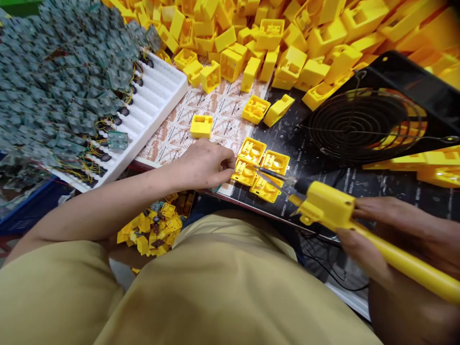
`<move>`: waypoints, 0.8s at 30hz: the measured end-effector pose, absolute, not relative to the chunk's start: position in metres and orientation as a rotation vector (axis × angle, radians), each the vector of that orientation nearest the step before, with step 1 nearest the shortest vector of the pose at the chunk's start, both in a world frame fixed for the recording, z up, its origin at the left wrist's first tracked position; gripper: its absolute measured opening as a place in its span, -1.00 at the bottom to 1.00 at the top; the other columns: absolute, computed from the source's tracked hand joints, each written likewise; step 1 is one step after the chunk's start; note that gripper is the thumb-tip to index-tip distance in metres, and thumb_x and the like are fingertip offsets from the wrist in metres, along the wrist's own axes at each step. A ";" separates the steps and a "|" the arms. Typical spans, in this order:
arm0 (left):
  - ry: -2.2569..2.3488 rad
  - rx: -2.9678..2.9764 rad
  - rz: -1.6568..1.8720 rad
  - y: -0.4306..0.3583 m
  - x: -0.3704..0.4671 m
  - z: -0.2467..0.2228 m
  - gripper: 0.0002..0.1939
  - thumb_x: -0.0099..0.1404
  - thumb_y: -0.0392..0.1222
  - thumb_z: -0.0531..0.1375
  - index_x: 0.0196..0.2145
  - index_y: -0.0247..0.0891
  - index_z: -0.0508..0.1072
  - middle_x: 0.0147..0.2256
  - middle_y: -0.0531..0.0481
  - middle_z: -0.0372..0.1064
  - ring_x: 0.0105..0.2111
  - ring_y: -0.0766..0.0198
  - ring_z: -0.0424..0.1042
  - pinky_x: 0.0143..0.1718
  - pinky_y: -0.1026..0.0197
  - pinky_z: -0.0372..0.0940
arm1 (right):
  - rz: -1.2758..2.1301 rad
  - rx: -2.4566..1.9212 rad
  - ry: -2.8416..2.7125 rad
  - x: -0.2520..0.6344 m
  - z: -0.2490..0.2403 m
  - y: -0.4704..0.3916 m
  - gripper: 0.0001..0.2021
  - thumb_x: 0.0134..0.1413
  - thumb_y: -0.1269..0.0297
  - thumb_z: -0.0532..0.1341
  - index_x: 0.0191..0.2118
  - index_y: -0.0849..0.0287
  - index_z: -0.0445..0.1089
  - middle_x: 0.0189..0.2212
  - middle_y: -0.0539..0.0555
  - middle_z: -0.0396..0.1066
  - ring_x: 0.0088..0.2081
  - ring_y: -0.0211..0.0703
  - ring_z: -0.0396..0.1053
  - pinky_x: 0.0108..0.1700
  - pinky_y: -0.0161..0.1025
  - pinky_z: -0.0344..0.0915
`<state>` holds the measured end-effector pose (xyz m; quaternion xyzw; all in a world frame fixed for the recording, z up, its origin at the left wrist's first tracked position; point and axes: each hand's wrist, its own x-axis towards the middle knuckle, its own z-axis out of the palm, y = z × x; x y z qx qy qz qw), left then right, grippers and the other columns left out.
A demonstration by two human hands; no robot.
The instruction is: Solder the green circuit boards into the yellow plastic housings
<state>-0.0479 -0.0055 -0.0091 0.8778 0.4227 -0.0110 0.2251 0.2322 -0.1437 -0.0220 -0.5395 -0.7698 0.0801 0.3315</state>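
Four-sided yellow plastic cases [275,163], several of them, lie grouped with their hollow sides up on the bench. My left hand [210,165] is closed, its fingertips at the left edge of the nearest-left case [245,172]; the exact grip is partly hidden. My right hand [391,254] is wrapped round the yellow handle of a soldering iron [402,254]. A yellow block with small tabs [325,206] sits at the front of the handle, near my fingers. The iron's thin metal tip reaches over the grouped cases. Beyond my left hand stands a single yellow case [201,126].
A large heap of yellow cases [230,62] fills the back. Black fan [359,120] stands at right. Wired circuit boards [64,72] are piled on a white ribbed tray [161,105] at left. Below the bench edge sit more yellow parts [154,227]; cables [330,268] hang at right.
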 end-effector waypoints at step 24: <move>1.158 2.569 -0.344 0.006 -0.028 0.008 -0.90 0.09 -0.24 0.19 -0.47 -0.22 0.53 -0.55 0.03 0.42 -0.46 0.22 0.41 -0.42 0.25 0.12 | 0.255 -0.950 -2.283 0.218 0.005 -0.104 -0.92 0.14 0.29 0.29 -0.29 0.08 0.36 -0.45 -0.01 0.48 -0.44 -0.31 0.46 -0.40 -0.42 0.43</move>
